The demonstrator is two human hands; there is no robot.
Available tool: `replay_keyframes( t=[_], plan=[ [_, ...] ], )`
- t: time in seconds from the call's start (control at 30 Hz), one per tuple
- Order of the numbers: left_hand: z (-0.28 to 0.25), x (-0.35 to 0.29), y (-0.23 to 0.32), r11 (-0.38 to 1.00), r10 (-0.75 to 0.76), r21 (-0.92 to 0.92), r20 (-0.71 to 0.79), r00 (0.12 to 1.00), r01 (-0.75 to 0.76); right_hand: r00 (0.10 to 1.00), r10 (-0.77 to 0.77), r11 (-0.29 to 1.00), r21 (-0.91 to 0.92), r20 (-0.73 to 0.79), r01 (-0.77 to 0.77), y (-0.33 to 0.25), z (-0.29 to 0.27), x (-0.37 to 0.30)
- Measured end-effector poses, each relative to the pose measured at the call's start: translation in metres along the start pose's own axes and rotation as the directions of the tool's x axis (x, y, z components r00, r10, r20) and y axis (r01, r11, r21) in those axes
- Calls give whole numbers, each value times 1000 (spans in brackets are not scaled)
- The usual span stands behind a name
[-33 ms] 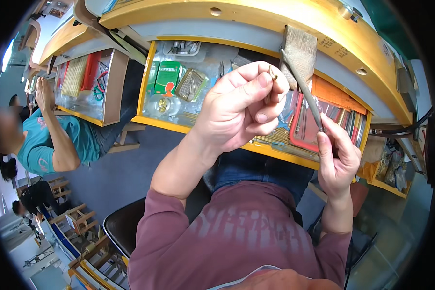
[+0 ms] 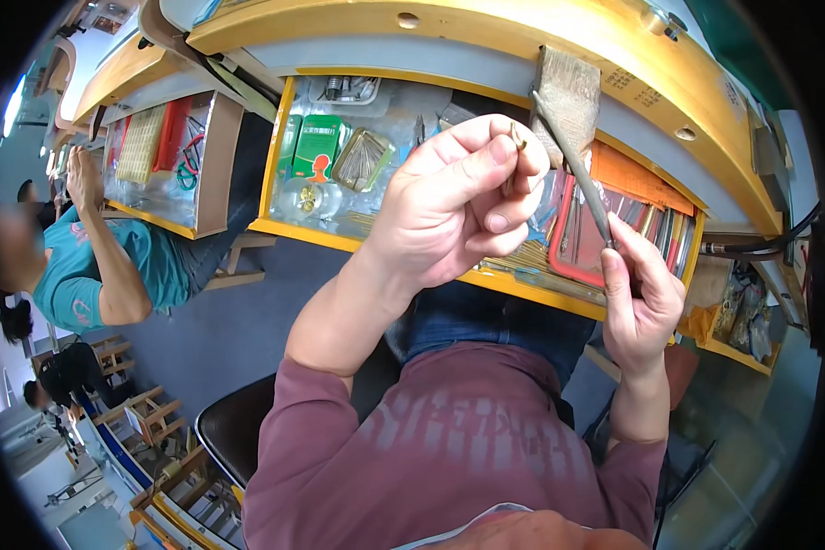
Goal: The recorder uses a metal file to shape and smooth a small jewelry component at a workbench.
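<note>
Between its thumb and index finger, my left hand [image 2: 467,197] pinches a small gold-coloured metal piece [image 2: 520,137], curved like part of a ring. Its other fingers curl in toward the palm, and most of the piece is hidden by the fingertips. My right hand [image 2: 643,298] grips the lower end of a long, dark grey tapering file [image 2: 576,160]. The file's thin end points up and left, close to the left fingertips but apart from the metal piece. Behind its tip, a worn wooden bench pin [image 2: 570,87] juts from the workbench edge.
Below the hands, an open yellow-edged drawer [image 2: 316,240] holds a green box [image 2: 317,147], a tin of metal pins [image 2: 364,159], a round clear case [image 2: 309,198] and a red tray [image 2: 577,266] of tools. At left, a person in teal [image 2: 110,266] sits beside another open drawer [image 2: 209,165].
</note>
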State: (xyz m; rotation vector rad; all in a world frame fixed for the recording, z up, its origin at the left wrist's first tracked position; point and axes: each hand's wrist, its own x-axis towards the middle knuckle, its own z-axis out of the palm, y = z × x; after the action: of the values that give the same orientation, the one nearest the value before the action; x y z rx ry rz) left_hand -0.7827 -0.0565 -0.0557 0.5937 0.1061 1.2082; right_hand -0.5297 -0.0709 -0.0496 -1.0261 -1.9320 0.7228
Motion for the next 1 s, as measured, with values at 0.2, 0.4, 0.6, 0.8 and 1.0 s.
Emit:
replay_keyframes(
  t=[0.2,0.4,0.6,0.8,1.0],
  plan=[
    [0,0,-3,1000,10,8,24,1000,-10,1000,4,1000,2,-3,-4,0,1,-3],
    [-3,-3,-6,1000,26,17,11,1000,-26,1000,-7,1000,-4,-2,7,0,2,-4],
    [-5,-4,-8,997,48,59,12,999,-49,1000,-4,1000,19,3,4,1,2,-4],
    [-6,-3,-8,996,54,75,-7,999,-53,1000,-6,1000,21,6,6,4,2,-4],
    [-8,-9,-12,909,212,382,-85,974,-165,1000,-2,1000,10,3,2,4,0,-4]
  ],
)
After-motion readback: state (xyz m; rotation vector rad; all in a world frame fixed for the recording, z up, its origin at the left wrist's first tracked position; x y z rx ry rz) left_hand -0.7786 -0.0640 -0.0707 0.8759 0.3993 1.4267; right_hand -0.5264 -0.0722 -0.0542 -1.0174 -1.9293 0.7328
